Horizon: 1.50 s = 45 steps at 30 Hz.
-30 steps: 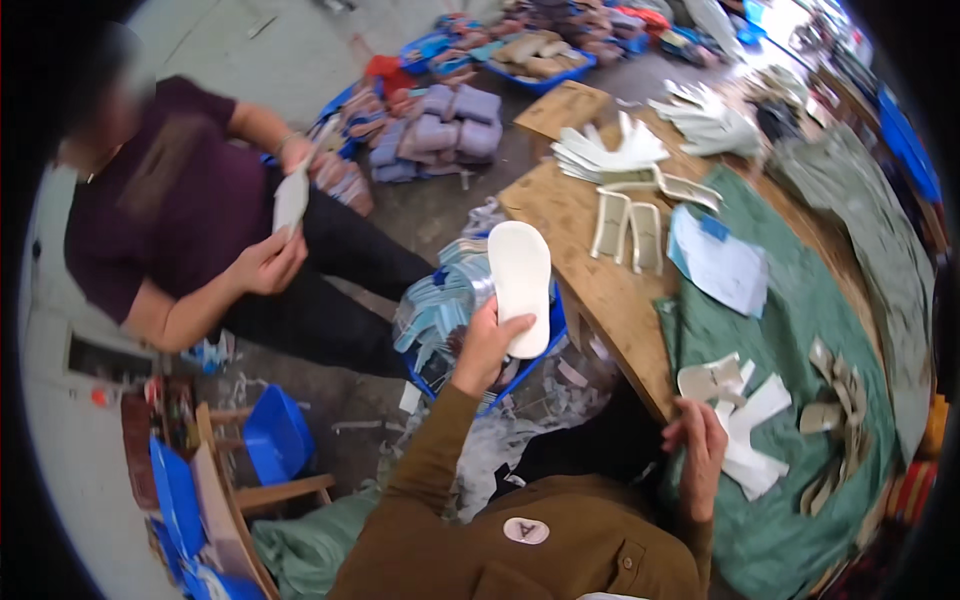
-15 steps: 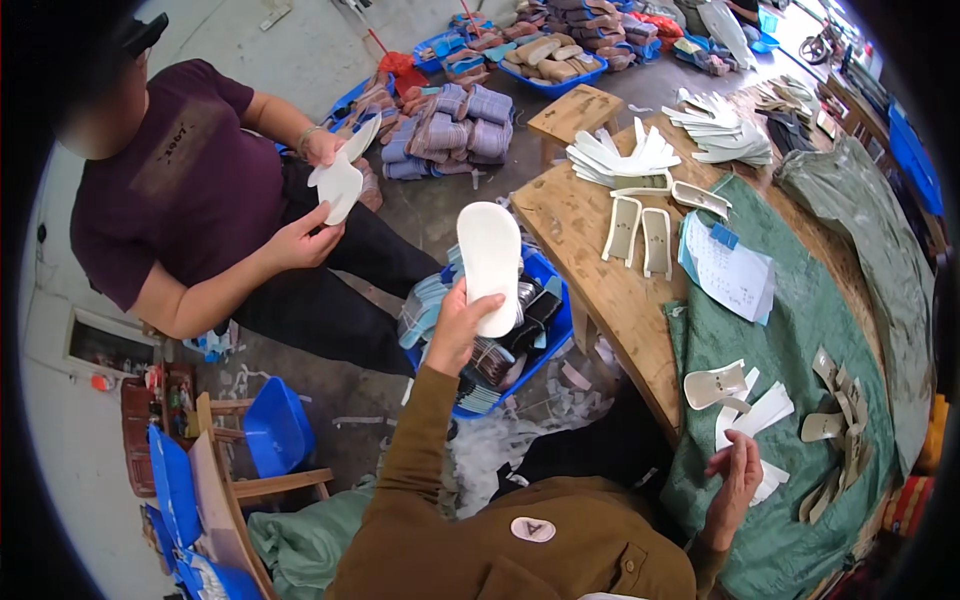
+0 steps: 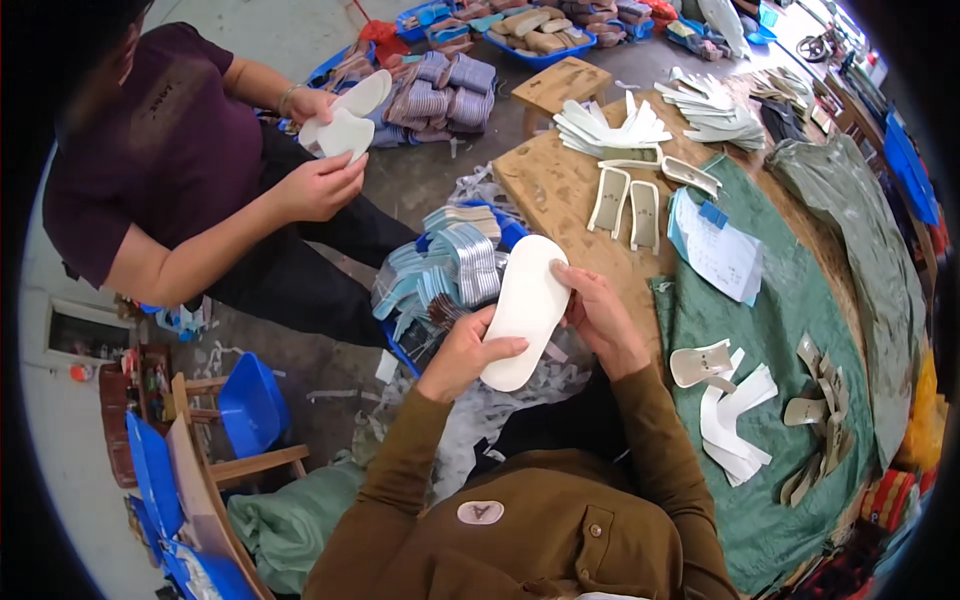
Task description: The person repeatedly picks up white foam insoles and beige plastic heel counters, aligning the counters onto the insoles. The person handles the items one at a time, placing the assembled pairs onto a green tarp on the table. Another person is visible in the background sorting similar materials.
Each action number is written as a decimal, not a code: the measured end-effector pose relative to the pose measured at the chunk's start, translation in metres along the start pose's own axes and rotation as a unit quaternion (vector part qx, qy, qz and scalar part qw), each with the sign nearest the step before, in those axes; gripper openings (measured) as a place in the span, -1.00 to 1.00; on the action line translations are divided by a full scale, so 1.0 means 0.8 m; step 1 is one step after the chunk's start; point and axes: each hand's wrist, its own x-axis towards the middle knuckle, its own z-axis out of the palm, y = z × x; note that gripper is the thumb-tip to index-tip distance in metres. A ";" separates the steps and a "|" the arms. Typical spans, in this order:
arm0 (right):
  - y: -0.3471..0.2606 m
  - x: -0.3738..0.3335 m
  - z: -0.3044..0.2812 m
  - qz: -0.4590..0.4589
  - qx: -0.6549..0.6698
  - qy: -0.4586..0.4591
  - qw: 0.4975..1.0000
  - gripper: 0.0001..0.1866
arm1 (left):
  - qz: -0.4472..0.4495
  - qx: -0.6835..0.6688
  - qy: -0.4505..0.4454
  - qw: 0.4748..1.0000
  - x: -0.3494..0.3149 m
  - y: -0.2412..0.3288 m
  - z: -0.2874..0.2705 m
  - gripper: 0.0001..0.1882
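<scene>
Work at a bench, seen from above, parts in descending size. The wooden table (image 3: 525, 165) runs beyond and to the right of the wearer's hands; a green sheet (image 3: 800, 290) covers its part right of the right hand. A co-worker (image 3: 150, 150) in a dark purple shirt stands beyond and left of the left hand, gripping white pieces (image 3: 350, 132) with both hands. Just beyond the left hand, a blue basket (image 3: 508, 228) holds stacked pale-blue soles (image 3: 468, 262). A fan of white strips (image 3: 612, 132) lies on bare wood, well beyond the right hand. Beige straps (image 3: 828, 420) are heaped well to its right; a smaller group of white strips (image 3: 735, 425) lies nearer.

The white sole (image 3: 525, 310) slants between the wearer's two hands, above the floor. The left hand (image 3: 465, 352) pinches its near end, thumb on top; the right hand (image 3: 600, 315) clasps its far right edge. The hands are apart, joined only through the sole.

Progress: the sole is picked up and held in both hands; its visible face bears no strap or strip, and its underside cannot be seen. Smallest, the curved bands (image 3: 608, 203) beyond the right hand lie loose, unattached to any sole.
</scene>
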 end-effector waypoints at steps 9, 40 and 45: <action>0.032 0.026 -0.007 0.051 0.018 0.022 0.998 -0.70 | 0.009 -0.045 0.015 0.999 0.002 -0.024 -0.010 -0.58; 0.085 -0.035 -0.008 0.092 0.147 -0.006 0.985 -0.58 | 0.018 -0.200 0.009 0.980 0.010 -0.050 -0.013 -0.58; 0.105 -0.052 -0.020 0.104 0.181 -0.035 0.977 -0.44 | -0.022 -0.206 0.031 0.978 0.015 -0.067 -0.009 -0.59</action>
